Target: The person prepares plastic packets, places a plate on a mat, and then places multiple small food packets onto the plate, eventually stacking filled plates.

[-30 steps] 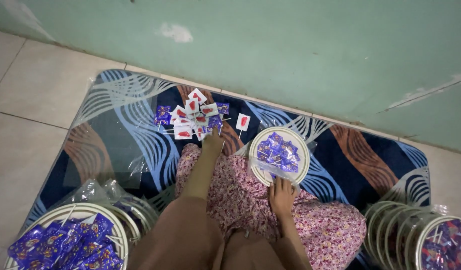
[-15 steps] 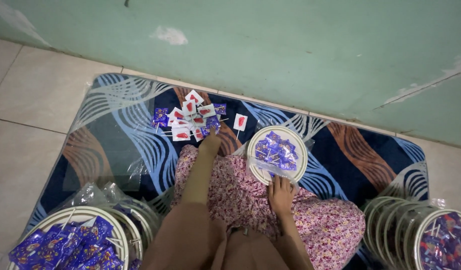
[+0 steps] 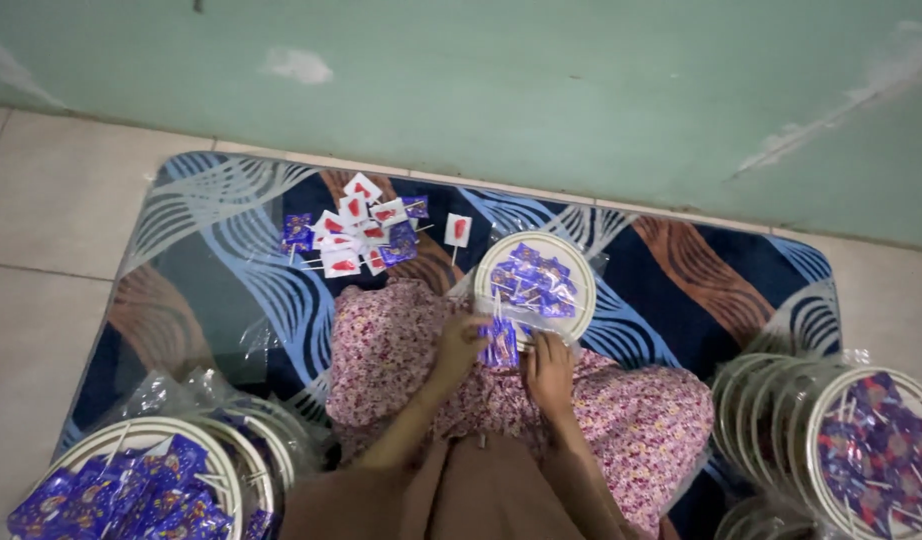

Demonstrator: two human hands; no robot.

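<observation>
My left hand (image 3: 461, 338) and my right hand (image 3: 549, 360) meet over my lap, both on a small purple-wrapped lollipop (image 3: 500, 342) held between them. Just beyond them a round white plate (image 3: 578, 263) with several purple wrapped lollipops lies on the mat. Further left, a loose pile of lollipops (image 3: 353, 235) in white wrappers with red shapes, and a few purple ones, is spread on the mat. My legs are covered by a pink floral cloth (image 3: 631, 410).
A blue, brown and white patterned mat (image 3: 211, 260) lies on a tiled floor against a green wall. Stacks of bagged white plates with purple lollipops stand at the lower left (image 3: 141, 480) and the lower right (image 3: 841, 440).
My left hand drew back from the pile of lollipops to my lap. Both hands now hold a purple lollipop between them.
</observation>
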